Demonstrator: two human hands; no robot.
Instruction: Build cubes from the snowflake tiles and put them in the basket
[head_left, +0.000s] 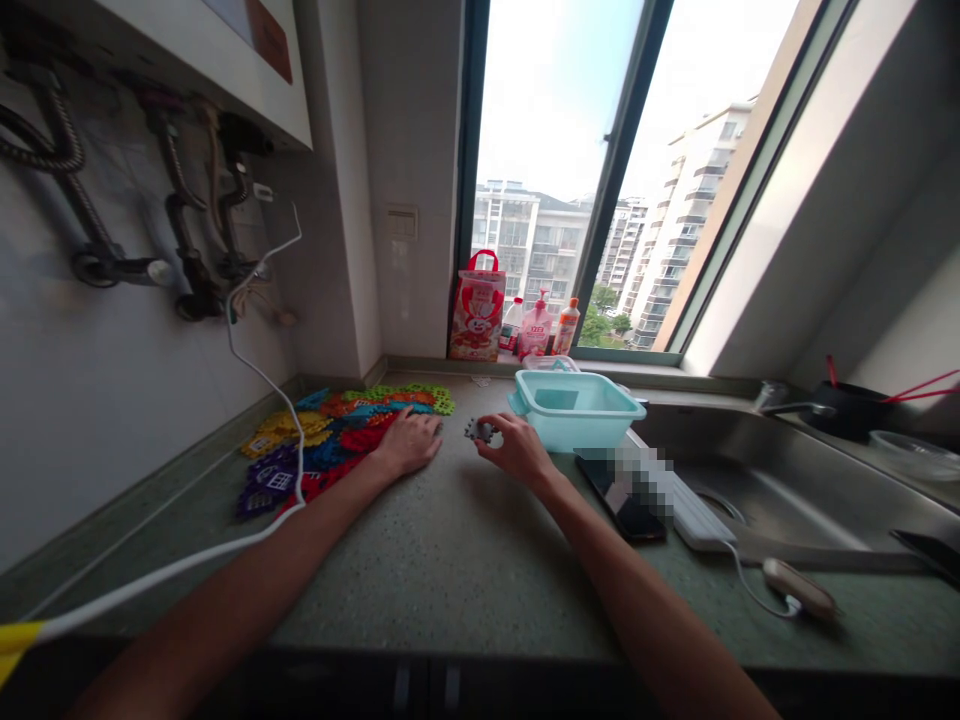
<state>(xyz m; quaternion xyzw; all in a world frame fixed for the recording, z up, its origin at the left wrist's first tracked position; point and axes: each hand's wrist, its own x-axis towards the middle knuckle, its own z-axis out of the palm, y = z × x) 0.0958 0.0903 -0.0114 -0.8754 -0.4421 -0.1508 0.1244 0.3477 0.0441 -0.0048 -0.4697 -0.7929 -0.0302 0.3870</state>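
Observation:
My right hand (517, 448) is closed in a pinch on a small dark grey toothed piece (472, 430), held just above the counter in front of the tub. My left hand (411, 440) rests palm down at the right edge of a pile of flat plastic pieces, its fingers apart and slightly bent. Red pieces (366, 437) lie beside that hand. Purple pieces (266, 482), yellow pieces (292, 440) and green pieces (431, 395) are also in the pile, with some blue and orange. Next to my right hand stands a light teal plastic tub (581, 425).
A white cable (255, 365) crosses the pile's left side. Right of the tub lie a phone (619, 500), a white power strip (701, 515) and a beige corded device (799, 588). Beyond is a steel sink (795, 480). Bottles (536, 328) and a red bag (478, 312) line the windowsill.

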